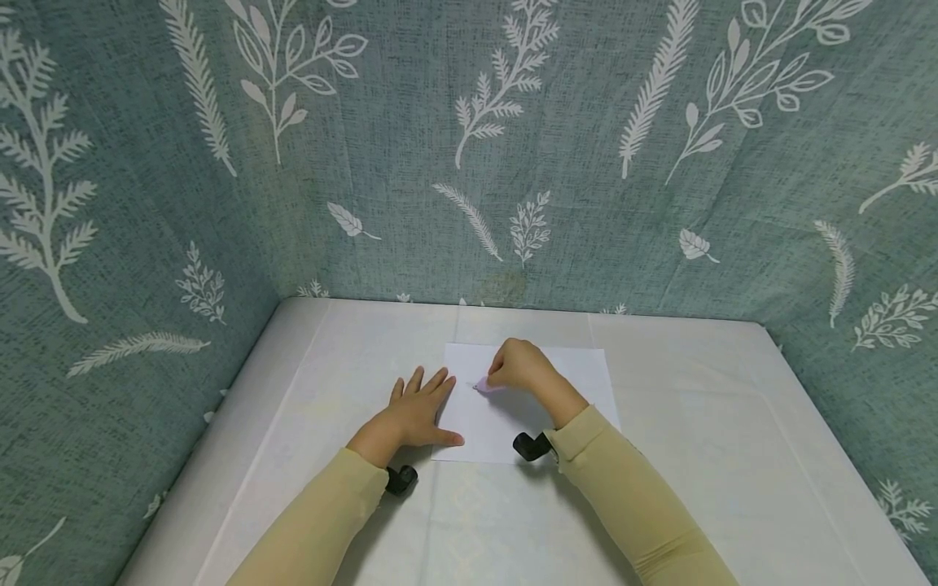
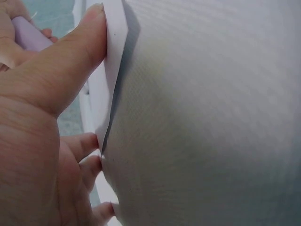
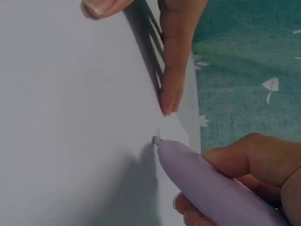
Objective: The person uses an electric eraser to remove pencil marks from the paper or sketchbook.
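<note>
A white sheet of paper (image 1: 484, 439) lies on the table. My right hand (image 1: 522, 365) grips a thick lilac pen-shaped tool (image 3: 207, 186) with a small grey tip. The tip meets the sheet, or hovers just over it, in its upper left part; a faint grey mark shows beside it. At the sheet's left edge my left hand (image 1: 418, 411) lies with fingers spread, the thumb (image 2: 75, 61) on the paper. Seen from the left wrist, the paper's near edge (image 2: 115, 61) lifts slightly off the table. The tool's exact kind is unclear.
The table (image 1: 696, 456) has a pale cloth cover. Green fabric (image 1: 410, 179) with white leaf patterns stands at its back and sides. A black wrist device (image 1: 531, 446) sits under the right cuff, another black device (image 1: 401, 480) by the left.
</note>
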`<state>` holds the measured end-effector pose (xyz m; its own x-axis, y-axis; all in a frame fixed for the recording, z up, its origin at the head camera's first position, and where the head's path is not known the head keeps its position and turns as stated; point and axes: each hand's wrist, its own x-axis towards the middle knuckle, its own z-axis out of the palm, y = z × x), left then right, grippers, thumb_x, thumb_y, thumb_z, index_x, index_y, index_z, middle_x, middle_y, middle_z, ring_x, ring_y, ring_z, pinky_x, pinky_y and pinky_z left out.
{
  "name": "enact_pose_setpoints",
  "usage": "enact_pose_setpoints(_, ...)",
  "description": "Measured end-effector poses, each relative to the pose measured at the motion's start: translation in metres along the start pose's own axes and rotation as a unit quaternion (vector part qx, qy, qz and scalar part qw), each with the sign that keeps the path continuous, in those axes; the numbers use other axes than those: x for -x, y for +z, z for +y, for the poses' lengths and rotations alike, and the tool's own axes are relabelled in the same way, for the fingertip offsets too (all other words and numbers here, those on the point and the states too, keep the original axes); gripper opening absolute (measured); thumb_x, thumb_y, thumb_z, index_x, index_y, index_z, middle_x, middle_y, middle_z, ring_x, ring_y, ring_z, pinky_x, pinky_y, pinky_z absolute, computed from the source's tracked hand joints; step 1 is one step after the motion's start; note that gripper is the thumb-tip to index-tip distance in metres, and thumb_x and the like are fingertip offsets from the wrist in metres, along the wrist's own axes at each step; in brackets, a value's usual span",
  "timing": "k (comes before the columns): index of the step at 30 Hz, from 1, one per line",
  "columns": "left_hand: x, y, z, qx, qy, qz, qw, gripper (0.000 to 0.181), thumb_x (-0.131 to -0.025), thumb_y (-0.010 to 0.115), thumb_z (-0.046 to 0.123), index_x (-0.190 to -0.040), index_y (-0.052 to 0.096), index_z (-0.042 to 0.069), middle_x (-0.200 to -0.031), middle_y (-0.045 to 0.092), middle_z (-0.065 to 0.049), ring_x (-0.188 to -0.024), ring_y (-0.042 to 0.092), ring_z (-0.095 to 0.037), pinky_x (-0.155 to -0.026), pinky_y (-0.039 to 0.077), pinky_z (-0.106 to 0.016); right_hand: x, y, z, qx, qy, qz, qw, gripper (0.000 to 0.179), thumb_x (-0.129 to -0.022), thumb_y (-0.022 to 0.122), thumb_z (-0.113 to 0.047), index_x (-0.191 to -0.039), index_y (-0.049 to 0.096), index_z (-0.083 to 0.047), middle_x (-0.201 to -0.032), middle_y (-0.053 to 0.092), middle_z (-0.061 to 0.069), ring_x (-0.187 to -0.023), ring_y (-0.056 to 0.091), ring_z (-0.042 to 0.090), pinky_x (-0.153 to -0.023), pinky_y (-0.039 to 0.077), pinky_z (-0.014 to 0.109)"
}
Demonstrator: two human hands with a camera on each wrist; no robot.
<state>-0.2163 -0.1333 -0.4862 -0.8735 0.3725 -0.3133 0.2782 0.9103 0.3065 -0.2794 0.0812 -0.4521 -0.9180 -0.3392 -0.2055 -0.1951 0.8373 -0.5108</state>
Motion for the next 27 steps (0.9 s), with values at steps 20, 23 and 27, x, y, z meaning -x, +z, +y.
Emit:
enact_pose_setpoints(20,0.0005,0.0005,0.0008,0.002,-0.001,0.001,1.0000,0.110,-0.076,0.075,0.066,-0.160,0.025,0.015,-0.168,0.012,-0.006,-0.151,0.001,-0.044,-0.116,0.004,-0.067,0.0018,-0.0013,-0.0024,0.008,0.014,0.013,0.9998,0.008,-0.080,0.083,-0.022,-0.080,0.081,-0.014,-0.081,0.073,-0.003,-0.073,0.062,0.015,-0.067,0.052,0.031)
enact_pose_setpoints(23,0.0006,0.0003,0.0011,0.001,-0.001,0.001,1.0000,0.111,-0.076,0.075,0.067,-0.160,0.025,0.015,-0.168,0.012,-0.006,-0.151,0.001,-0.044,-0.116,0.004,-0.067,0.0014,-0.0005,-0.0026,0.002,0.015,0.018,0.9997,0.009,-0.081,0.082,-0.022,-0.082,0.081,-0.013,-0.083,0.074,-0.002,-0.075,0.063,0.015,-0.068,0.052,0.031)
enact_pose_setpoints(27,0.0008,-0.0003,0.0011,-0.001,-0.001,0.000,1.0000,0.111,-0.077,0.074,0.067,-0.161,0.025,0.015,-0.168,0.012,-0.006,-0.151,0.001,-0.045,-0.116,0.005,-0.068,0.0005,0.0009,-0.0024,0.001,0.005,0.005,1.0000,0.009,-0.080,0.083,-0.022,-0.081,0.081,-0.014,-0.082,0.074,-0.003,-0.073,0.063,0.014,-0.069,0.053,0.031)
